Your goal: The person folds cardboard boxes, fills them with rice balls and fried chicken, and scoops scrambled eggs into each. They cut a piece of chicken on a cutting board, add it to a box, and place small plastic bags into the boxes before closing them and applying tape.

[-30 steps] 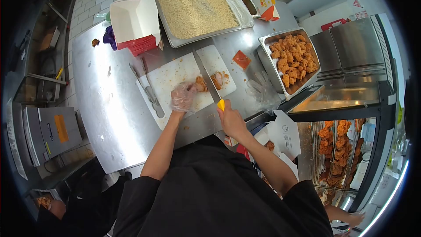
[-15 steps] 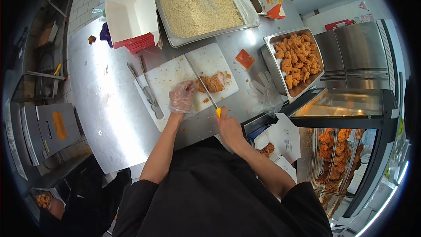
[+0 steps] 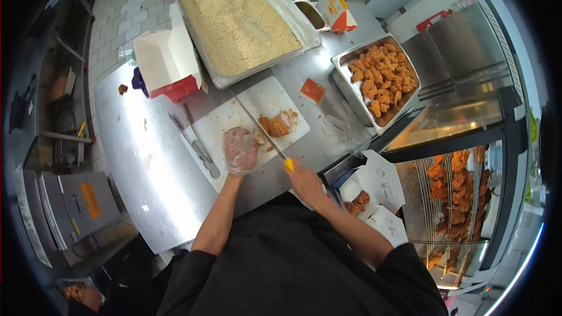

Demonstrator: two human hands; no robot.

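My left hand, in a clear plastic glove, rests on the white cutting board with its fingers curled at the left end of the fried chicken; what they hold is hidden. My bare right hand is closed round the yellow handle of a long knife. The blade lies slantwise across the board, between my left hand and the larger piece of fried chicken. Crumbs are scattered around it. Metal tongs lie on the board's left side.
A tray of breading stands behind the board, with red-and-white boxes at its left. Right of the board are a sauce packet, a pan of fried chicken, a crumpled plastic glove and a glass warmer. Another person's hand shows lower left.
The view has shifted, so the table sits lower. My left hand's back is turned more upward, and a small gap shows between the knife and the larger chicken piece.
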